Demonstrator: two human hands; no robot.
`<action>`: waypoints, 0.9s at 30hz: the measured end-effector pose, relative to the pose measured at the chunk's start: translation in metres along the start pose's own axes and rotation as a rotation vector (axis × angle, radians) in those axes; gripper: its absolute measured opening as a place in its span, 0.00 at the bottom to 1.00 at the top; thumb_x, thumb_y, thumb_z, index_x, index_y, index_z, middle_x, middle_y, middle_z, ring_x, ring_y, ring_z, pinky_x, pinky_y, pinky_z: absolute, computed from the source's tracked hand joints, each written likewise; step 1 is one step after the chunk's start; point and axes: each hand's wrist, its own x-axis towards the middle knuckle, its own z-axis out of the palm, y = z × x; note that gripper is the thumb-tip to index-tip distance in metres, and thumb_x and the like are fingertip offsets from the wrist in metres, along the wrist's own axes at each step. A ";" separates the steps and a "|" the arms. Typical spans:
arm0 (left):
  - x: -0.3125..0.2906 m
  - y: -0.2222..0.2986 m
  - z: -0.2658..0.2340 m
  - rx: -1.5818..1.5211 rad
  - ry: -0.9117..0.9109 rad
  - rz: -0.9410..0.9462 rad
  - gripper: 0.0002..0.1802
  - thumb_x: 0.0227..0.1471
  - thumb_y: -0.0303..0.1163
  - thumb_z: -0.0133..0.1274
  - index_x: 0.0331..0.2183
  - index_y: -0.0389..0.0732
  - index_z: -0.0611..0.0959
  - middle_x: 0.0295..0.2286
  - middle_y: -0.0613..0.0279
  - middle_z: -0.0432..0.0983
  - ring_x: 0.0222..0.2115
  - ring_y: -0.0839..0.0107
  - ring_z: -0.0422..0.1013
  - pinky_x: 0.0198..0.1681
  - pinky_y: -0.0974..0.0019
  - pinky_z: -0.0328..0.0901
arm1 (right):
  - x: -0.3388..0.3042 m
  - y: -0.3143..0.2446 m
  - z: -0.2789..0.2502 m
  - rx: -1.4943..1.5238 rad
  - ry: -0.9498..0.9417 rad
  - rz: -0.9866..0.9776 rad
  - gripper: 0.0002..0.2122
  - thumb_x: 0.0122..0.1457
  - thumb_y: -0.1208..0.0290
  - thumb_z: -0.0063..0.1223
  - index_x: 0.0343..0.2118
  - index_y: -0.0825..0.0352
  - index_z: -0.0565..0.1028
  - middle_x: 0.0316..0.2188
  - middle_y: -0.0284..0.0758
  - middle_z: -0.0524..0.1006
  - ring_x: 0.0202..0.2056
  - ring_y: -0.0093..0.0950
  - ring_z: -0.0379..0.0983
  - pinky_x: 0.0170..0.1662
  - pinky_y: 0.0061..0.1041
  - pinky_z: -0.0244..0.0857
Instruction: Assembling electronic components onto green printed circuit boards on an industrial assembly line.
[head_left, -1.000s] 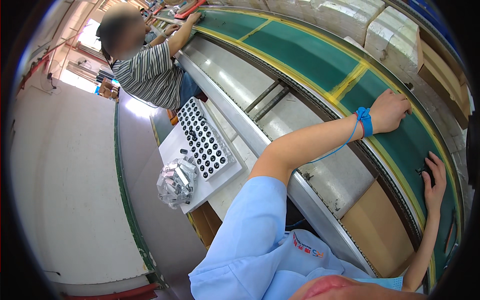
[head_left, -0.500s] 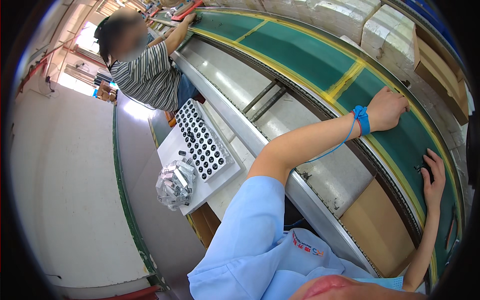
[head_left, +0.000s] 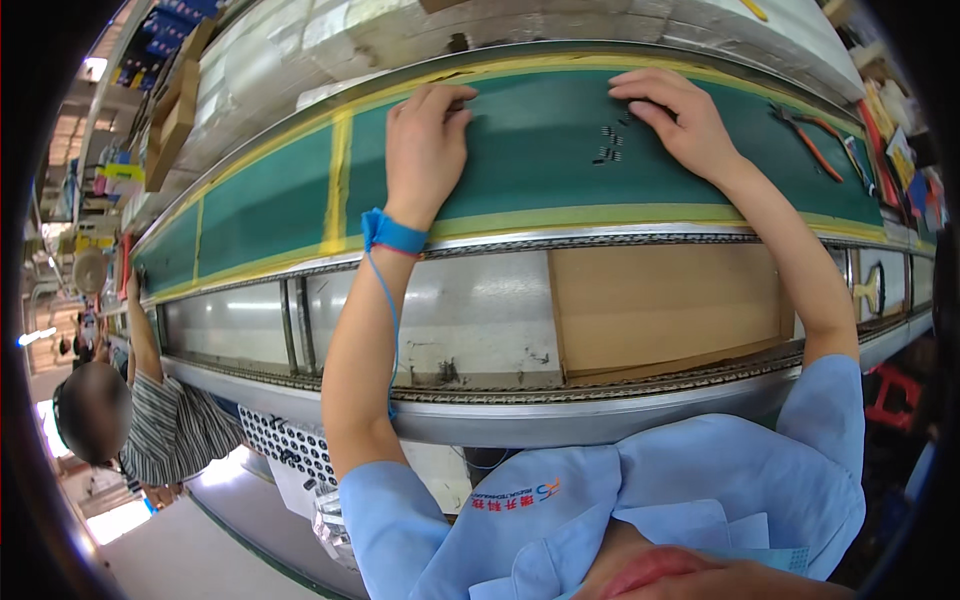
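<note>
My left hand (head_left: 428, 145), with a blue corded strap (head_left: 397, 236) round its wrist, is over the green belt (head_left: 540, 125). Its fingers bend to the right, thumb a little apart, and I make out nothing between them. Farther right, my right hand (head_left: 685, 122) is open over the belt, fingers reaching left and thumb apart. Close to its thumb lie several small black parts (head_left: 611, 146), some with rows of pins. They are too small to name surely.
Orange-handled pliers (head_left: 818, 148) lie on the belt at right. Yellow tape (head_left: 337, 185) crosses and edges the belt. Nearer me runs a metal rail (head_left: 500, 425), with a cardboard sheet (head_left: 665, 310) beyond it. At left, a person in a striped top (head_left: 180, 435) works near a white tray of black parts (head_left: 285, 440).
The view has swung to the right, so the belt now runs across it and the other person sits at the far left. Both hands remain over the belt.
</note>
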 end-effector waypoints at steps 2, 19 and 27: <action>0.001 -0.001 0.007 -0.009 0.000 0.003 0.09 0.47 0.22 0.52 0.34 0.43 0.80 0.30 0.62 0.76 0.33 0.61 0.72 0.42 0.62 0.60 | -0.004 -0.001 -0.004 0.021 -0.009 0.017 0.08 0.55 0.76 0.51 0.38 0.63 0.77 0.42 0.31 0.76 0.45 0.32 0.71 0.47 0.28 0.65; 0.002 0.003 0.003 0.016 -0.040 -0.053 0.08 0.47 0.25 0.54 0.34 0.42 0.81 0.28 0.63 0.75 0.30 0.65 0.72 0.41 0.65 0.59 | -0.001 0.004 -0.002 0.080 -0.010 0.100 0.12 0.55 0.84 0.45 0.39 0.65 0.76 0.39 0.34 0.76 0.41 0.33 0.72 0.45 0.26 0.66; 0.001 0.000 0.004 0.050 -0.004 -0.006 0.05 0.46 0.28 0.57 0.31 0.42 0.82 0.25 0.63 0.74 0.28 0.64 0.71 0.41 0.64 0.60 | -0.001 -0.011 -0.003 0.140 -0.259 -0.300 0.14 0.46 0.72 0.62 0.39 0.65 0.78 0.41 0.36 0.75 0.41 0.33 0.70 0.44 0.29 0.66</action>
